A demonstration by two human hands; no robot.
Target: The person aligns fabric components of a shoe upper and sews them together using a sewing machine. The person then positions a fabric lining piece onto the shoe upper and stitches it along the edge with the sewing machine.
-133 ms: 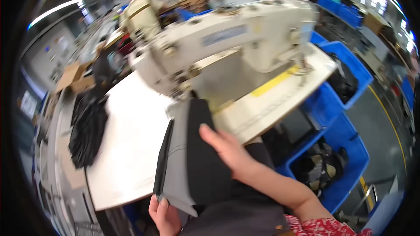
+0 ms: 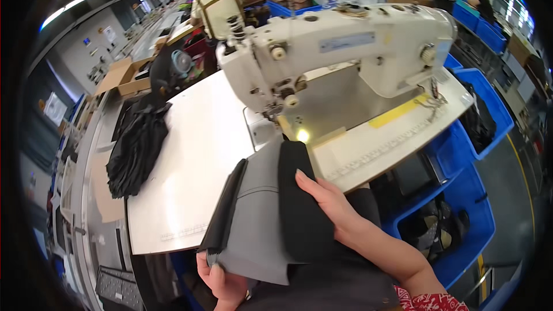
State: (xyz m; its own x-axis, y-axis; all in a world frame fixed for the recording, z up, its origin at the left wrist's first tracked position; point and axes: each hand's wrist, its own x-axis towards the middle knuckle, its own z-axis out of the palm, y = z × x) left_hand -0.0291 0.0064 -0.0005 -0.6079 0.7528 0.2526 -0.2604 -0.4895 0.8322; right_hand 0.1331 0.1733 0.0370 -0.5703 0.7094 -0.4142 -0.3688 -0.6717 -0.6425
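Right hand [image 2: 328, 204] is lying flat, fingers spread, on dark fabric [image 2: 296, 207] at the worktop [image 2: 190, 161] edge before a sewing machine [image 2: 345, 52]; left hand [image 2: 222, 282] is pinching its lower corner in its grip

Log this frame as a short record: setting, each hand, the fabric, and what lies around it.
setting: white sewing table with a cream industrial sewing machine
left hand: grips the near edge of the grey and black fabric piece
right hand: flat on its black panel
fabric: far end lies by the needle area
surroundings: black cloth pile on the left, blue bins on the right
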